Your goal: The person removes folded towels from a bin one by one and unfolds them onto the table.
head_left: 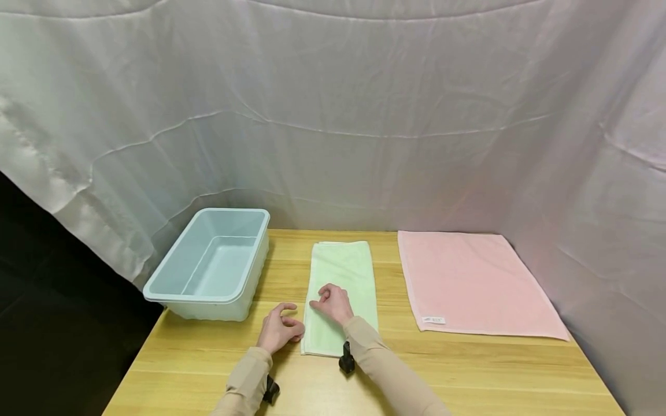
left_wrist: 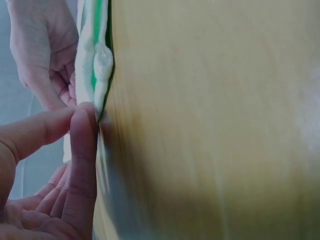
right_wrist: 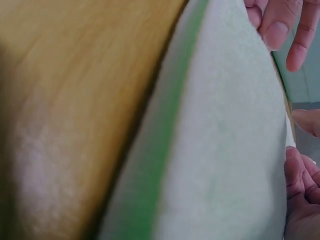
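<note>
A folded pale green towel [head_left: 340, 266] with white edging lies lengthwise in the middle of the table. My right hand [head_left: 334, 303] is over its left half, thumb toward the left edge. Its fingers [right_wrist: 300, 47] are bent and spread apart in the right wrist view. Beside the towel's left edge is my left hand [head_left: 280, 328], fingers loosely curved with a gap between index finger and thumb in the head view. In the left wrist view, its fingertips [left_wrist: 82, 112] are right at the towel's layered edge [left_wrist: 100, 62].
A light blue plastic tub [head_left: 224, 260] stands at the back left. Spread flat at the right is a pink towel [head_left: 468, 283] with a white label [head_left: 434, 320] at its near left corner. Grey curtains [head_left: 364, 115] hang behind the wooden table [head_left: 478, 370] and along its right.
</note>
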{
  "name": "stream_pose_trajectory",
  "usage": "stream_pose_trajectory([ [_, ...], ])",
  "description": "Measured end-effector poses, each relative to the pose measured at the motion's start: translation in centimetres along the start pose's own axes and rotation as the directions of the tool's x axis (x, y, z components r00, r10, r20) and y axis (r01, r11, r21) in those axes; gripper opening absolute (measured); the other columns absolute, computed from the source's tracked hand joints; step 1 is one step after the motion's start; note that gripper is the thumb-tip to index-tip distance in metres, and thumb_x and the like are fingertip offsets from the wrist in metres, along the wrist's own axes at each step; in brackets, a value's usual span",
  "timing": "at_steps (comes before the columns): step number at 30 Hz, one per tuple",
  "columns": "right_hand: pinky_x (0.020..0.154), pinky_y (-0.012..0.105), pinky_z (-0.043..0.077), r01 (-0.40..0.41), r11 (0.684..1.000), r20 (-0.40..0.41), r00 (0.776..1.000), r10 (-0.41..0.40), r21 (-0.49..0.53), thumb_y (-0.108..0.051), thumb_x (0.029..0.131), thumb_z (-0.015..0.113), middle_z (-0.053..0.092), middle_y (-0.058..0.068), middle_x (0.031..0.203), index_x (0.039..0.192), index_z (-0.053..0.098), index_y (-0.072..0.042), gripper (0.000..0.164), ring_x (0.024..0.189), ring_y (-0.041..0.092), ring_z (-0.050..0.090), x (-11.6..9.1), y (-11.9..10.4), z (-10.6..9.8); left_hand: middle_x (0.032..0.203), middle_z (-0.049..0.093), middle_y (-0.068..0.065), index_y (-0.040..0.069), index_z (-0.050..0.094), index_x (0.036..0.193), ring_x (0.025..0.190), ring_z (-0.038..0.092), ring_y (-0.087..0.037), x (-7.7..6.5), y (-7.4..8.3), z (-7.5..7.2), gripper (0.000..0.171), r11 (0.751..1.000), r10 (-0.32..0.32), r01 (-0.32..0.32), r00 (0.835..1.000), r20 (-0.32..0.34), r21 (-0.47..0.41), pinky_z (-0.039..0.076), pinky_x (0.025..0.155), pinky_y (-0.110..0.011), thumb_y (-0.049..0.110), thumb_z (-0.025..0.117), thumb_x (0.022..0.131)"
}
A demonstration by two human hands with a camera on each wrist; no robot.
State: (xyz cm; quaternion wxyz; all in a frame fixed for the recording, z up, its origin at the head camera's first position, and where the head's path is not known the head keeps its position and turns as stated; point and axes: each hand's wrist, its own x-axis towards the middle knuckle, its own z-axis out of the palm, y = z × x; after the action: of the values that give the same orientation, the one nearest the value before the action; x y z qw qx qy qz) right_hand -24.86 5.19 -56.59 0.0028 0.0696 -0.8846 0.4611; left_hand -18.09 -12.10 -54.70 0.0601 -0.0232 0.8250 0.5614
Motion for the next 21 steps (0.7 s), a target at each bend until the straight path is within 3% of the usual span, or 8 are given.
stream_pose_trajectory([
  [7, 0.067, 0.023, 0.05, -0.017, 1.0, 0.002, 1.0, 0.017, 0.025, -0.019, 0.081, 0.083, 0.07, 0.007, 0.075, 0.097, 0.068, 0.002, 0.03, 0.065, 0.006, 0.055, -0.16, -0.17, -0.06, 0.08, 0.075, -0.018, -0.008, 0.053, 0.131, 0.061, 0.072, -0.022, -0.15, -0.05, -0.1, 0.056, 0.997, -0.025, 0.029, 0.998, 0.059, -0.068, 0.062, 0.059, -0.033, -0.002, 0.075, 0.08],
  [16, 0.059, 0.019, 0.041, -0.041, 0.999, 0.032, 0.999, 0.04, 0.01, -0.029, 0.08, 0.084, 0.058, -0.001, 0.073, 0.101, 0.067, -0.001, 0.038, 0.064, 0.008, 0.049, -0.41, -0.16, 0.67, 0.082, 0.075, -0.023, -0.01, 0.05, 0.133, 0.062, 0.072, -0.024, -0.29, -0.02, -0.22, 0.059, 0.994, -0.034, 0.042, 0.996, 0.084, -0.097, 0.063, 0.06, -0.037, 0.0, 0.077, 0.081],
  [21, 0.057, 0.02, 0.039, -0.009, 1.0, 0.05, 0.999, 0.009, -0.001, -0.021, 0.08, 0.082, 0.055, 0.0, 0.073, 0.106, 0.065, 0.001, 0.038, 0.062, 0.01, 0.046, -0.55, -0.34, 0.71, 0.081, 0.075, -0.022, -0.01, 0.048, 0.133, 0.06, 0.071, -0.02, -0.21, 0.0, -0.22, 0.061, 0.994, -0.047, 0.056, 0.995, 0.087, -0.099, 0.062, 0.059, -0.035, 0.001, 0.078, 0.081],
])
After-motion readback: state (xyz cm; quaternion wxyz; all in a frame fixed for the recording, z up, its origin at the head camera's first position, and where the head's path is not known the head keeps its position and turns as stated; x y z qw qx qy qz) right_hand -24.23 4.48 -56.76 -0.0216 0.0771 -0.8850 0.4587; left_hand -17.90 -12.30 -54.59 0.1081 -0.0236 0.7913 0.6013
